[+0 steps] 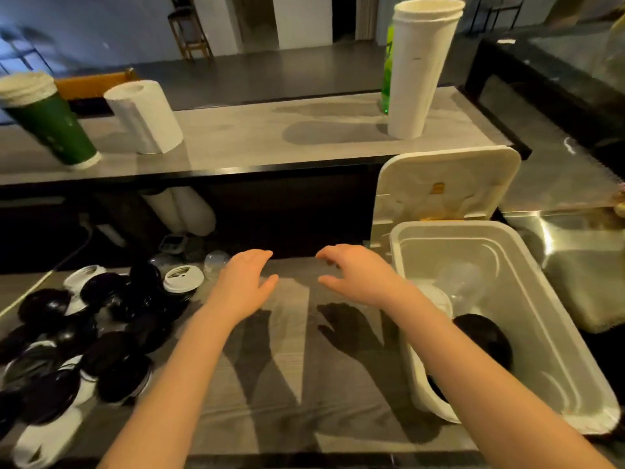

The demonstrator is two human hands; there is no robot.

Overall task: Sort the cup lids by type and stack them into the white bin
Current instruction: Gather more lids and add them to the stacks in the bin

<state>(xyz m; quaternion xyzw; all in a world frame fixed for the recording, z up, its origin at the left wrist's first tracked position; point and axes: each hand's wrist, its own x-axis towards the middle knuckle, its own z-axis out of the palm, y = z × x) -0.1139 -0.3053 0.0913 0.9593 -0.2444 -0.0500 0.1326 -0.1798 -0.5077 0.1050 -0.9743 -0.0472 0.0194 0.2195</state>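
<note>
A heap of black lids (101, 336) mixed with white lids (183, 278) covers the left of the grey counter. A clear dome lid (216, 262) lies behind the heap. The white bin (527, 316) stands at the right, holding a black lid (483, 340), a white lid (436, 299) and a clear dome lid (463, 282). My left hand (245, 282) hovers over the counter's middle, fingers apart and holding nothing. My right hand (355, 275) hovers just left of the bin, fingers curled loosely and holding nothing.
The bin's hinged lid (446, 184) stands upright behind it. On the raised shelf are a stack of green cups (50, 126), a paper towel roll (145, 116), a tall stack of white cups (419, 69) and a green bottle (389, 76). A steel sink (575, 245) lies to the right.
</note>
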